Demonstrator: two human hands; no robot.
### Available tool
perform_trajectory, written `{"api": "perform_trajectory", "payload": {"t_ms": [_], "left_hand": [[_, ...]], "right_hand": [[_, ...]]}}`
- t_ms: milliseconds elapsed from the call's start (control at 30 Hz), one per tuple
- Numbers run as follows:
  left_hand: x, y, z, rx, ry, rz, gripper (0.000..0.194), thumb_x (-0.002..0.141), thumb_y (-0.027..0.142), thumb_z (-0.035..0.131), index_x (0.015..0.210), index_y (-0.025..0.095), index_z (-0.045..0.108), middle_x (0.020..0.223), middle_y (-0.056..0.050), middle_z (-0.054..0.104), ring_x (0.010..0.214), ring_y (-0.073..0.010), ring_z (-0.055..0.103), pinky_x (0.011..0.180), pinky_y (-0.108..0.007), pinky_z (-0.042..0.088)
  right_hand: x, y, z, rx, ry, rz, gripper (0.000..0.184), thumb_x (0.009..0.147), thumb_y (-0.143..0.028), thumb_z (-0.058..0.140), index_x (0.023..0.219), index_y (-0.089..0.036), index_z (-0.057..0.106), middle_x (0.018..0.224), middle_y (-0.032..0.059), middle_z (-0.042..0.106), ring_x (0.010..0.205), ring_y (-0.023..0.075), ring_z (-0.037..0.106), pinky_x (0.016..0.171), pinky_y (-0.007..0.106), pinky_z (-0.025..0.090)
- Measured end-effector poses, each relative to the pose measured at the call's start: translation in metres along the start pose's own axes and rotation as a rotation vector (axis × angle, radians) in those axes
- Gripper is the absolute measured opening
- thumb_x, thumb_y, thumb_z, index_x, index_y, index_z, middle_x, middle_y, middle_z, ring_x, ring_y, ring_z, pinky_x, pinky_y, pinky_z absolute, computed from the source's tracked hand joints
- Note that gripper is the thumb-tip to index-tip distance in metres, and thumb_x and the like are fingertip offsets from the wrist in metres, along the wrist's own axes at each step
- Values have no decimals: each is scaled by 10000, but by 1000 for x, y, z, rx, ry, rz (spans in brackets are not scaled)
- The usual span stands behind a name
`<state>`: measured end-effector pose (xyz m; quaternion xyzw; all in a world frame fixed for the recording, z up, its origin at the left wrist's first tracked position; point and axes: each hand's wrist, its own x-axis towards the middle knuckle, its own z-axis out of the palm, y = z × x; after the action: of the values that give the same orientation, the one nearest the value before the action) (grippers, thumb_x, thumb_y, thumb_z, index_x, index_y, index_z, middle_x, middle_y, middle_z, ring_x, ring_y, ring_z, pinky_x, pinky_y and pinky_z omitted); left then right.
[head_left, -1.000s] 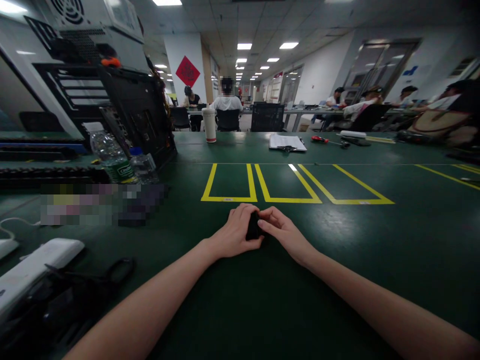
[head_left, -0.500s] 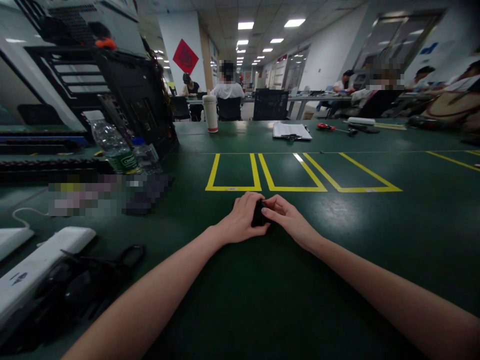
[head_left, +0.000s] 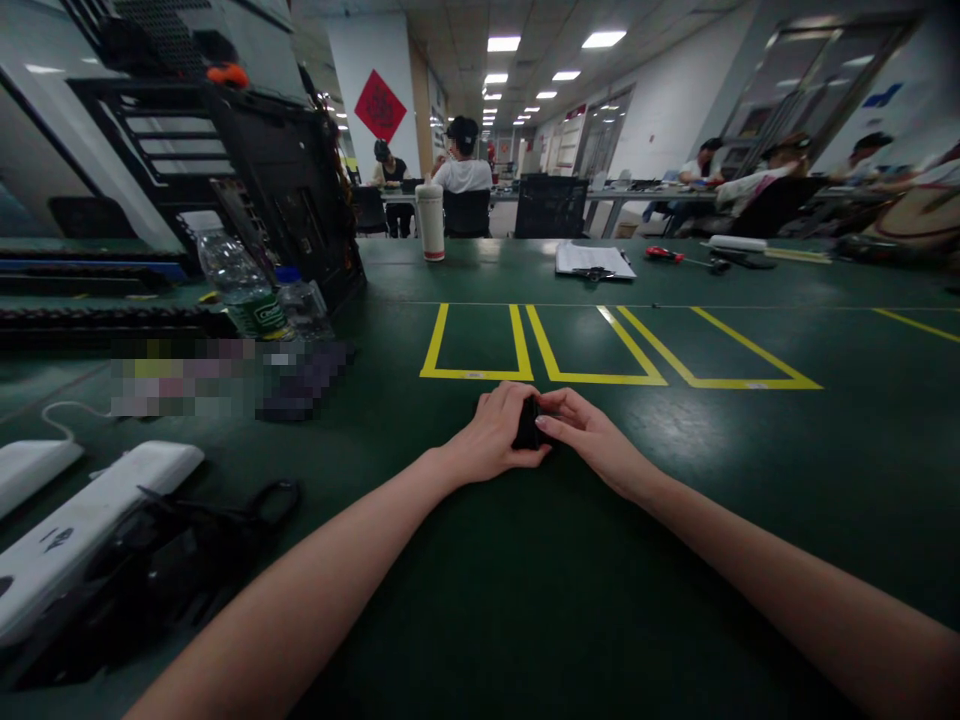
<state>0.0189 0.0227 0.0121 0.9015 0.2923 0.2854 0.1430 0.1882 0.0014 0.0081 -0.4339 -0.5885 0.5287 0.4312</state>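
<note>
A small black object [head_left: 527, 426], mostly hidden by fingers, is between my two hands on the green table [head_left: 525, 580]; its kind cannot be made out. My left hand [head_left: 501, 432] is wrapped over it from the left, thumb along the near side. From the right, my right hand [head_left: 583, 430] pinches its right end between thumb and fingers. Just beyond the hands, yellow tape outlines [head_left: 477, 376] mark the table.
A clipboard with paper [head_left: 592, 262], a red-handled screwdriver [head_left: 664, 256] and a white cup [head_left: 430, 222] stand or lie farther back. Plastic bottles [head_left: 238, 275], a black computer case [head_left: 289, 190], a white power strip [head_left: 112, 520] and black cables [head_left: 172, 560] are at left. People sit behind.
The whole view has shifted slightly, so the scene sits a little farther right. Both hands keep their grasp on the black object, with hardly any movement of the fingers.
</note>
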Motion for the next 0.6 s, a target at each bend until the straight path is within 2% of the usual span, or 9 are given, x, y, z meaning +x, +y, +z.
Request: {"api": "perform_trajectory", "payload": {"t_ms": [100, 267, 433, 600], "left_hand": [[0, -1, 1, -7, 0, -9, 498, 718, 315, 595, 1107, 183, 314, 1094, -92, 422, 979, -237, 445, 830, -397, 375], [0, -1, -1, -13, -9, -5, 471, 726, 314, 587, 1095, 183, 327, 1079, -90, 428, 969, -235, 448, 823, -390, 384], [0, -1, -4, -29, -18, -5, 475, 727, 318, 593, 1098, 178, 332, 1085, -89, 425, 974, -231, 443, 833, -387, 382], [1, 1, -6, -53, -37, -27, 477, 730, 309, 593, 1104, 181, 327, 1095, -91, 418, 1002, -239, 432, 845, -397, 377]], "right_hand": [[1, 2, -1, -7, -26, 7, 209, 740, -275, 570, 937, -212, 538, 986, 25, 578, 965, 180, 535, 887, 390, 389], [-1, -2, -1, 85, -118, -24, 254, 687, -203, 629, 903, -230, 499, 990, 9, 569, 963, 180, 547, 854, 381, 419], [0, -4, 0, 11, -63, -10, 157, 754, -273, 562, 894, -231, 507, 934, 9, 575, 907, 178, 559, 818, 384, 432], [2, -4, -2, -53, -52, 27, 200, 762, -303, 549, 945, -227, 522, 977, 21, 573, 963, 191, 538, 866, 400, 408]]}}
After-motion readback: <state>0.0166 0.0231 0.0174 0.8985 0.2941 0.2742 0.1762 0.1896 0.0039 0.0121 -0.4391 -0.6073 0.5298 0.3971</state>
